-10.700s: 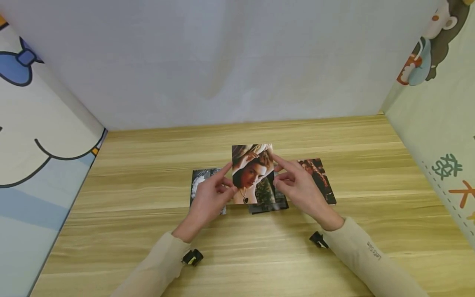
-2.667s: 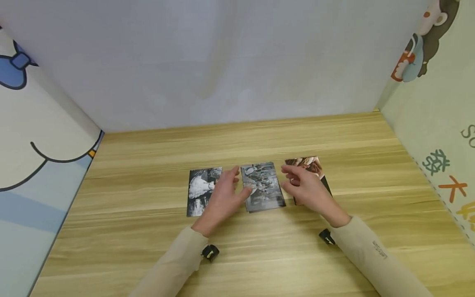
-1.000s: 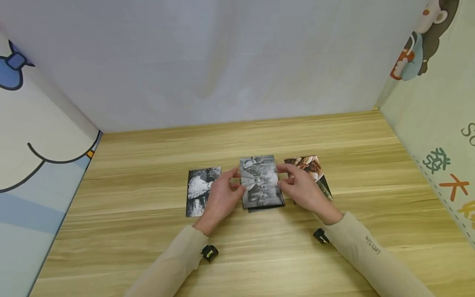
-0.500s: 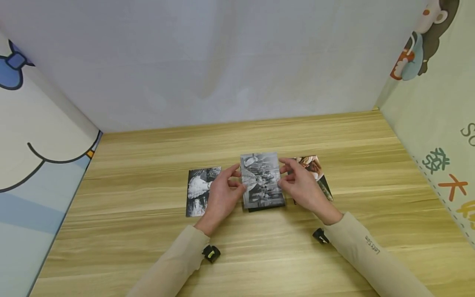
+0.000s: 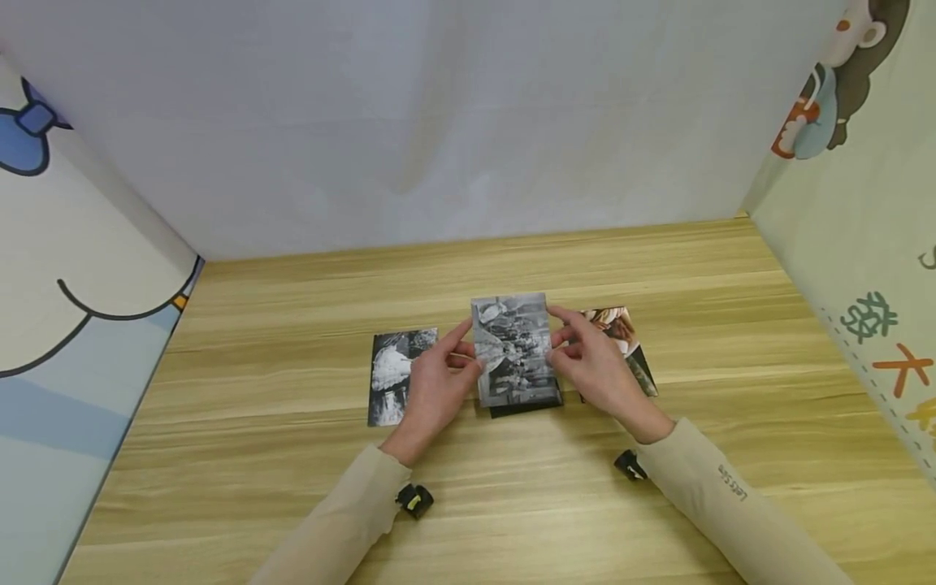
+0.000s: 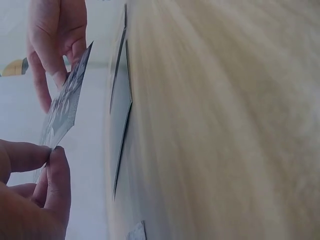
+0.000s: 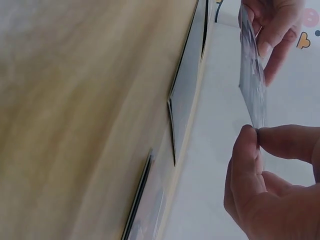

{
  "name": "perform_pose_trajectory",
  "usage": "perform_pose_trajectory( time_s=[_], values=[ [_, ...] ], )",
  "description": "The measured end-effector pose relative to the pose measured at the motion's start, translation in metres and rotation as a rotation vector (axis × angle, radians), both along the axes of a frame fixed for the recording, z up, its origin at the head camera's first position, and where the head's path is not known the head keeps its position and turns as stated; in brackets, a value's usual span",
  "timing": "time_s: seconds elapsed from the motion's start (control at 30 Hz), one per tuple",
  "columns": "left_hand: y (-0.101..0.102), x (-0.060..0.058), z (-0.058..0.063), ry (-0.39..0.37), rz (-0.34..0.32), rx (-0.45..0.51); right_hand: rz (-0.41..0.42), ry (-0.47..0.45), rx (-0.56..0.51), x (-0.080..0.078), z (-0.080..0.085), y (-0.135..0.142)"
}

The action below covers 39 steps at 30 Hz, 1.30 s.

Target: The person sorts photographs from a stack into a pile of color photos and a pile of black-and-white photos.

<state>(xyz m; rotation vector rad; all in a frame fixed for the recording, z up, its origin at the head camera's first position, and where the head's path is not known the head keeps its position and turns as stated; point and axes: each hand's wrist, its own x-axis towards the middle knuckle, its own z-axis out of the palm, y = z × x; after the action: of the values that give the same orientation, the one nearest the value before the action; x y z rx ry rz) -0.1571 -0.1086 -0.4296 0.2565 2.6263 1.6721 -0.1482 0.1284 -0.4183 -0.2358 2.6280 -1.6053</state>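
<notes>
A black-and-white photo card is held up between my two hands, lifted off the table as both wrist views show. My left hand pinches its left edge between thumb and fingers. At the right edge, my right hand pinches it the same way. Beneath it lies a dark-edged card, mostly covered in the head view. To the left, another black-and-white photo card with a white dress lies flat, partly behind my left hand. A coloured photo card lies to the right, partly hidden by my right hand.
The cards lie on a wood-grain table. A pale wall rises behind it. Cartoon-printed panels stand at the left and right. Black wrist devices sit by both cuffs.
Earlier, both hands held up a coloured photo card, which now lies on the right. Since then they have taken the black-and-white card from the middle and raised it slightly.
</notes>
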Motion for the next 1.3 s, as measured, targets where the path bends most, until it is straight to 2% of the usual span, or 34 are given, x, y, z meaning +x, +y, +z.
perform_pose_trajectory(
  time_s=[0.27,0.6,0.9,1.13,1.3],
  values=[
    [-0.004,0.001,0.001,0.018,0.010,0.023,0.004,0.021,0.018,-0.001,0.001,-0.003],
    [-0.012,0.002,0.004,0.042,0.018,0.063,0.010,0.018,-0.010,0.001,0.003,-0.010],
    [-0.025,0.004,0.009,0.053,0.017,0.059,0.029,0.067,-0.074,0.002,0.007,-0.019],
    [-0.038,0.004,0.009,0.050,-0.003,0.057,0.058,0.047,-0.143,0.001,0.009,-0.027],
    [-0.046,0.004,0.012,0.042,-0.005,0.082,0.064,0.040,-0.145,0.001,0.013,-0.034]
  ],
)
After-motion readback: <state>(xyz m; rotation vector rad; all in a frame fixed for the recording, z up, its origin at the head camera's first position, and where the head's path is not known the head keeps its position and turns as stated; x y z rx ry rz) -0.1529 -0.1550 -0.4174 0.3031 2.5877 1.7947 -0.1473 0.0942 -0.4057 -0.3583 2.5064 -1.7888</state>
